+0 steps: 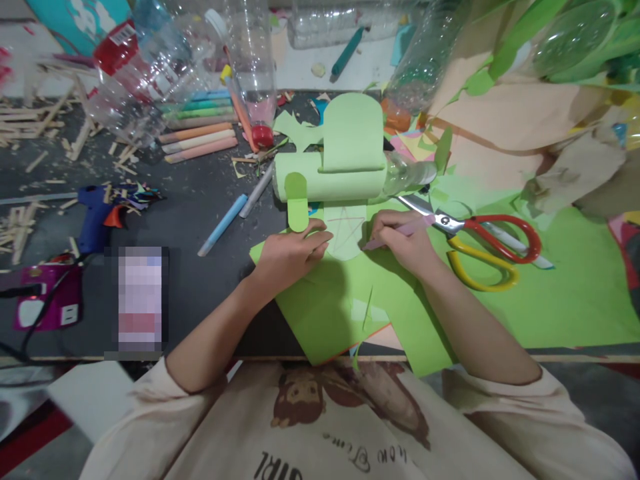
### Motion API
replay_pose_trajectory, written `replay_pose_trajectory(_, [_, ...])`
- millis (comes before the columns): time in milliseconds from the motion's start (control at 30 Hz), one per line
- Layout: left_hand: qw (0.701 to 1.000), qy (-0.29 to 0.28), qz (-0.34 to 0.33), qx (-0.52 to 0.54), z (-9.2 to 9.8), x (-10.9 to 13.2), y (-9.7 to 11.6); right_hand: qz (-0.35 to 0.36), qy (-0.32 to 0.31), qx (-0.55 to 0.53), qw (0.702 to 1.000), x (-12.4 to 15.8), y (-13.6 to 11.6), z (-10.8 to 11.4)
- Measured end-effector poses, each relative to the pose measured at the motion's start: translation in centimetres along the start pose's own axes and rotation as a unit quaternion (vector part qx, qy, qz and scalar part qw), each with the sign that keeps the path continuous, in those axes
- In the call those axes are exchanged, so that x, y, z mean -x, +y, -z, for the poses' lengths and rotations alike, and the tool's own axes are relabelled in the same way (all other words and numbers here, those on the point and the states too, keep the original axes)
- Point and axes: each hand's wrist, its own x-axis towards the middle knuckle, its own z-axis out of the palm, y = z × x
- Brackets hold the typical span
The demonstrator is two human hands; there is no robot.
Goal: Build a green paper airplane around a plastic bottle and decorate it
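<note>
A plastic bottle [405,175] lies on its side, wrapped in pale green paper [300,179], with rounded wing-like flaps sticking out to the back and front. On the pale front flap [343,243] is a star drawn in thin reddish lines. My right hand [400,240] grips a pinkish-purple felt-tip pen [415,227], its tip at the flap's right edge near the star. My left hand [295,253] rests to the left of the star, fingers stretched out and lying on the paper, holding nothing. Brighter green paper sheets [320,313] lie beneath both hands.
Scissors [445,223] with red and yellow handles lie right of my right hand. On the left are a blue glue gun [95,217], a phone [141,297] and a purple box [49,297]. Markers [225,223], wooden sticks [30,133] and clear bottles [250,60] lie farther back.
</note>
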Motion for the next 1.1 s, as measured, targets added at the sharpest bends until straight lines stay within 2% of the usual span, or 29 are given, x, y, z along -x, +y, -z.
replay_pose_trajectory(233, [1.0, -0.004, 0.0, 0.007, 0.1, 0.0, 0.0, 0.016, 0.101, -0.132, 0.986, -0.6, 1.2, 0.8])
replay_pose_trajectory(367, [1.0, 0.012, -0.007, 0.002, 0.1, 0.0, -0.1, 0.001, 0.117, -0.147, 0.982, -0.4, 1.0, 0.4])
replay_pose_trajectory(533, [1.0, 0.008, -0.003, 0.005, 0.2, 0.0, 0.0, 0.024, 0.105, -0.082, 0.991, 0.2, 0.6, -0.7])
replay_pose_trajectory(733, [1.0, -0.006, 0.007, 0.001, 0.3, -0.1, 0.2, 0.07, -0.003, 0.018, 0.997, 0.6, 0.1, -1.5])
replay_pose_trajectory(833, [1.0, -0.014, 0.009, 0.004, 0.3, -0.1, 0.2, 0.068, -0.014, 0.044, 0.997, 0.6, 0.1, -1.5])
replay_pose_trajectory(1100, [1.0, 0.007, 0.004, -0.002, 0.1, -0.1, 0.1, 0.068, -0.012, 0.049, 0.996, 0.5, 0.1, -1.5])
